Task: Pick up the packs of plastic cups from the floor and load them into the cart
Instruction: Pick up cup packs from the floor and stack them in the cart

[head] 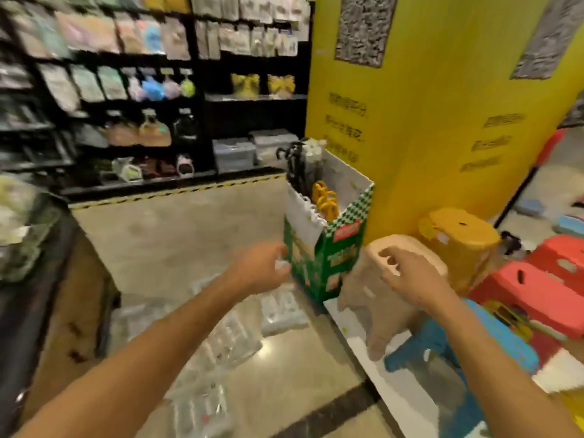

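Observation:
Several clear packs of plastic cups lie on the shiny floor below my arms: one (282, 311) near the green box, one (230, 346) in the middle, one (199, 406) close to me. The picture is blurred by motion. My left hand (259, 267) is stretched forward above the packs, fingers loosely curled, holding nothing. My right hand (407, 273) is also out in front, over the stools, fingers apart and empty. At the left edge stands the dark cart (44, 248) with pale goods in it.
A green and white cardboard box (325, 248) with umbrellas stands ahead against a yellow pillar (436, 121). Stacked plastic stools crowd the right: beige (379, 289), yellow (458, 245), red (537, 289), blue (448, 343). Dark shelves (126, 90) of packaged goods line the back.

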`<state>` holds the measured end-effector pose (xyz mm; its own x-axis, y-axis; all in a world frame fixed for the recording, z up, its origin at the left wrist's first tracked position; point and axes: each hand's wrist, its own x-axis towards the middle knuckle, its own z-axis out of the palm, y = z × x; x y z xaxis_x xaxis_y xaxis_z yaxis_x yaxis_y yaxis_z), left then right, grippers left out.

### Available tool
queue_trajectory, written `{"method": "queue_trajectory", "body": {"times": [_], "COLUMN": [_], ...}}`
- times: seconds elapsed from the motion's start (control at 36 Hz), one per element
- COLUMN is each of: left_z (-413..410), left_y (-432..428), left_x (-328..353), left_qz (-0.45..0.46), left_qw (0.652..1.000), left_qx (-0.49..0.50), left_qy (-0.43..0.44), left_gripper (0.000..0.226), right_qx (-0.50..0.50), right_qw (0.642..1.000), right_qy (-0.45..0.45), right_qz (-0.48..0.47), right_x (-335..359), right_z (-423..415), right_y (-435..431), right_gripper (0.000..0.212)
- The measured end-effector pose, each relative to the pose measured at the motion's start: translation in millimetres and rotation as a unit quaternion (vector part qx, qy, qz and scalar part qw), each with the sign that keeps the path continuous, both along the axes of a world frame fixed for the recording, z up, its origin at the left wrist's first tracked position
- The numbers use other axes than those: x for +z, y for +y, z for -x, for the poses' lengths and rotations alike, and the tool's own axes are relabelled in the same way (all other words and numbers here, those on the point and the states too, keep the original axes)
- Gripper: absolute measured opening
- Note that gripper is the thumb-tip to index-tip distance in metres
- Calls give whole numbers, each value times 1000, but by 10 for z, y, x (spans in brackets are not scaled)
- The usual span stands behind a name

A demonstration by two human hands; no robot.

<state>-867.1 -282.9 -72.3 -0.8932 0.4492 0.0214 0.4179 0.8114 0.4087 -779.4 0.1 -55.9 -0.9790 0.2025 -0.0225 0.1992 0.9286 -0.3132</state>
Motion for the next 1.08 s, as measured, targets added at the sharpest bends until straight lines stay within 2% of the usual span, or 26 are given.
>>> {"method": "queue_trajectory", "body": {"times": [0.14, 0.33, 0.47, 0.78, 1.0, 1.08], "left_z": [-235, -621, -585, 305, 999, 1132], "left_y": [-926, -1751, -2092, -2947, -3612, -3759], "left_x": [-199, -478, -708, -1808, -3165, -3848], "left_qz": [39, 52, 27, -36, -44, -43], "left_qw": [988, 971, 962, 951, 931, 912], "left_qx": [145, 225, 262, 264, 279, 303], "left_qy": [-31, -65, -74, -156, -231, -275], "left_gripper": [48, 49, 47, 51, 51, 53], "right_qx": [114, 230, 260, 237, 201, 189], "right_qw": [993, 970, 961, 959, 951, 945], "right_qy": [-16, -63, -84, -146, -217, -245], "right_qz": [26, 57, 47, 53, 85, 105], "right_x": [-319, -686, -906, -1891, -3384, -4087], "right_z": [477, 755, 951, 1683, 2202, 2337], "right_y": [-807, -1776, -2322, -3209, -3849, -4002], "right_gripper": [36, 43, 46, 50, 56, 58]}}
